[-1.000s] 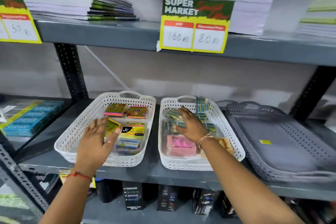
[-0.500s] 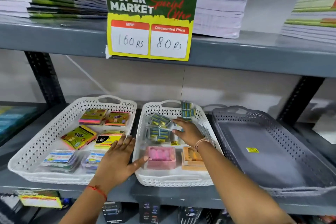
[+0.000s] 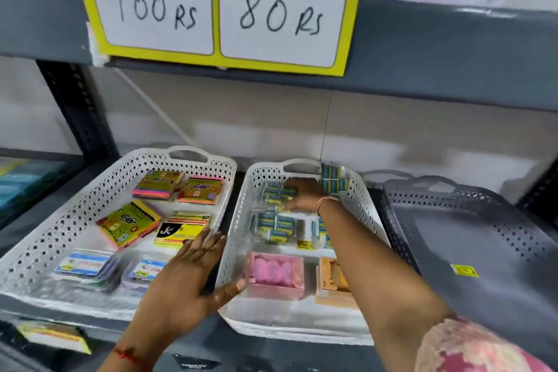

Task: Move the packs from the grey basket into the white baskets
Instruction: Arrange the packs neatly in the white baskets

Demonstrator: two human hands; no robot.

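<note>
A: Where are the packs?

B: All in the two white baskets. Left white basket (image 3: 90, 205) holds yellow-green packs (image 3: 128, 225); middle white basket (image 3: 367, 208) holds blue-green packs (image 3: 276, 228), a pink box (image 3: 274, 275), an orange box (image 3: 332, 281). Grey basket (image 3: 483, 251) at right shows only a yellow sticker (image 3: 464, 270).

A: Hands?

B: Left hand (image 3: 184, 281) spread flat, straddling both white rims. Right hand (image 3: 305, 195) curled over blue-green packs at the back; grip on them can't be judged. Its forearm crosses the middle basket, covering part of the orange box. Price sign (image 3: 217, 6) hangs from the upper shelf (image 3: 453, 48).
</note>
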